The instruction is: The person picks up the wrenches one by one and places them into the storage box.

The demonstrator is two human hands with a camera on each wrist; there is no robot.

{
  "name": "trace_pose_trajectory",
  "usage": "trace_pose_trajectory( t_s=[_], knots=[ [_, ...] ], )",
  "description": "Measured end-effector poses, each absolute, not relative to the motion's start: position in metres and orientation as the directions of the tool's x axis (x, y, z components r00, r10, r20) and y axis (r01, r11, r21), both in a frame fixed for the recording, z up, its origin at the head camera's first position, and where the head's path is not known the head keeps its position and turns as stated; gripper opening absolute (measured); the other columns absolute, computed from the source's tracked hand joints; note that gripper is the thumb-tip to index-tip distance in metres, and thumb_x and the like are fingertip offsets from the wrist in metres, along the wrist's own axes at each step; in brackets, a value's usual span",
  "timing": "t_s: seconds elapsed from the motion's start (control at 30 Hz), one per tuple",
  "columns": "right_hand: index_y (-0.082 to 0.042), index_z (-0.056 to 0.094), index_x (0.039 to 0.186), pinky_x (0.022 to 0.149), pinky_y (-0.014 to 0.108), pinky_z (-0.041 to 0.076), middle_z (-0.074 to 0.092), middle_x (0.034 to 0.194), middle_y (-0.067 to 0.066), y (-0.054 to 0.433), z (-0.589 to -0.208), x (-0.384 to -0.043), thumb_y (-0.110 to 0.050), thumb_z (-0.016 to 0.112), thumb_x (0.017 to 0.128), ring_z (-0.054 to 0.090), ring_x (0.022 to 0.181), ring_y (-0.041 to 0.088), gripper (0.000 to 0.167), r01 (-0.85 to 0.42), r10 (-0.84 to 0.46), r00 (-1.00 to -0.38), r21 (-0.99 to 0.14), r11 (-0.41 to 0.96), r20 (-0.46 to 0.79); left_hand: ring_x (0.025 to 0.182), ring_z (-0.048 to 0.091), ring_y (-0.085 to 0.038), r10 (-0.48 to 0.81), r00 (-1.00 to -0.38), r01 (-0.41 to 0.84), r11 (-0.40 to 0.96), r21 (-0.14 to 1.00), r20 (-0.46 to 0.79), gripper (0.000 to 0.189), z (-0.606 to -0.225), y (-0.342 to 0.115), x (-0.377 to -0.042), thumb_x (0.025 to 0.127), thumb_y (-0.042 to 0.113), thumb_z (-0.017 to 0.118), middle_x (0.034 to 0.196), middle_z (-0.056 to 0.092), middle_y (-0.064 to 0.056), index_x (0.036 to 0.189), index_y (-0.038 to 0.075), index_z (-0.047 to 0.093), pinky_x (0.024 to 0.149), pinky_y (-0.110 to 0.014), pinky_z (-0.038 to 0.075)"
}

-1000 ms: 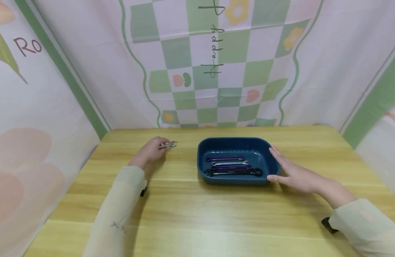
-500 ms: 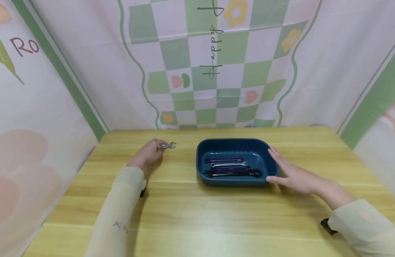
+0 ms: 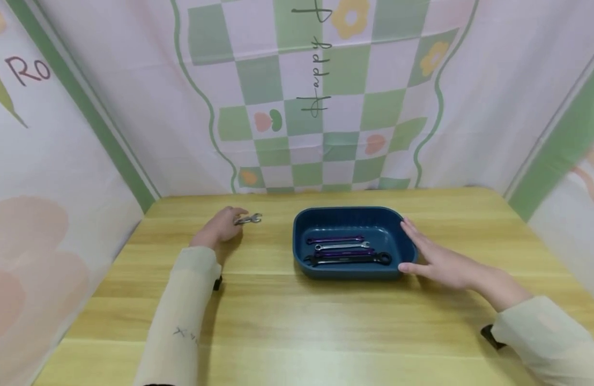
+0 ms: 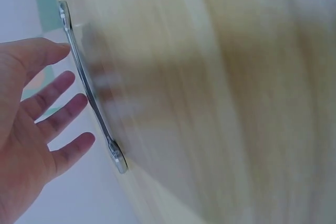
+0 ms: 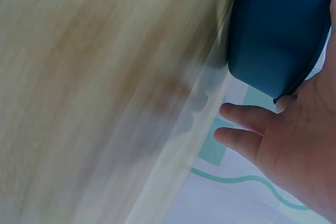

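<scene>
At the left, a silver combination wrench [image 3: 249, 219] lies on the table. My left hand [image 3: 224, 224] is right over it, and in the left wrist view its fingers are spread, with thumb and fingertips beside or lightly touching the wrench [image 4: 86, 85]. On the right, my right hand [image 3: 446, 262] rests against the end of a dark blue tray [image 3: 345, 274], thumb and fingers straight along its rim. Inside the tray lie two purple wrenches [image 3: 334, 239], a silver wrench [image 3: 342, 246] and a larger black wrench [image 3: 347, 259], roughly parallel. The right wrist view shows the tray's outer wall [image 5: 278, 30].
A light wooden table [image 3: 297, 332] carries everything, its far edge meeting a patterned cloth backdrop [image 3: 309, 145]. Cloth also hangs at the left and right sides. Bare wood lies between the left-hand wrench and the tray.
My left fingers have loosened and drawn back slightly left from the silver wrench, which stays in place on the table. The right hand and tray hold still; the head view has shifted a little.
</scene>
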State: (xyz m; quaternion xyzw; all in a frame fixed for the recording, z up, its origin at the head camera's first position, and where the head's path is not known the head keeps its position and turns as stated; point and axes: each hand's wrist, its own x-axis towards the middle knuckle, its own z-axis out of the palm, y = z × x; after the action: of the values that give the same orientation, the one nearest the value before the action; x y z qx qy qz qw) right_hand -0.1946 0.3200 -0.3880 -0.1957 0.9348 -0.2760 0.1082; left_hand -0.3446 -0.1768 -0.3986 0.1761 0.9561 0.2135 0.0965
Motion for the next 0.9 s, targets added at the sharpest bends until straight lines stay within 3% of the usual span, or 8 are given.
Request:
trace_pose_trajectory(
  t_s=[0.33, 0.9],
  knots=[
    [-0.005, -0.005, 0.164, 0.112, 0.073, 0.017, -0.012, 0.168, 0.021, 0.312, -0.384, -0.197, -0.039, 0.063, 0.102, 0.009, 0.147, 0.057, 0.098, -0.313, -0.437, -0.893, -0.55, 0.774, -0.107, 0.131, 0.052, -0.043, 0.368, -0.922, 0.277, 0.843, 0.461, -0.119, 0.038, -0.404, -0.177, -0.35, 0.098, -0.003, 0.056, 0.136, 0.061, -0.023, 0.135, 0.0, 0.065, 0.112, -0.056, 0.037],
    [-0.007, -0.006, 0.164, 0.112, 0.073, 0.017, -0.013, 0.168, 0.02, 0.319, -0.385, -0.193, -0.04, 0.063, 0.102, 0.008, 0.148, 0.056, 0.098, -0.285, -0.413, -0.903, -0.551, 0.784, -0.121, 0.12, 0.058, -0.042, 0.38, -0.92, 0.295, 0.836, 0.463, -0.099, 0.036, -0.408, -0.176, -0.359, 0.098, -0.007, 0.057, 0.125, 0.065, -0.025, 0.129, 0.004, 0.07, 0.107, -0.055, 0.043]
  ],
)
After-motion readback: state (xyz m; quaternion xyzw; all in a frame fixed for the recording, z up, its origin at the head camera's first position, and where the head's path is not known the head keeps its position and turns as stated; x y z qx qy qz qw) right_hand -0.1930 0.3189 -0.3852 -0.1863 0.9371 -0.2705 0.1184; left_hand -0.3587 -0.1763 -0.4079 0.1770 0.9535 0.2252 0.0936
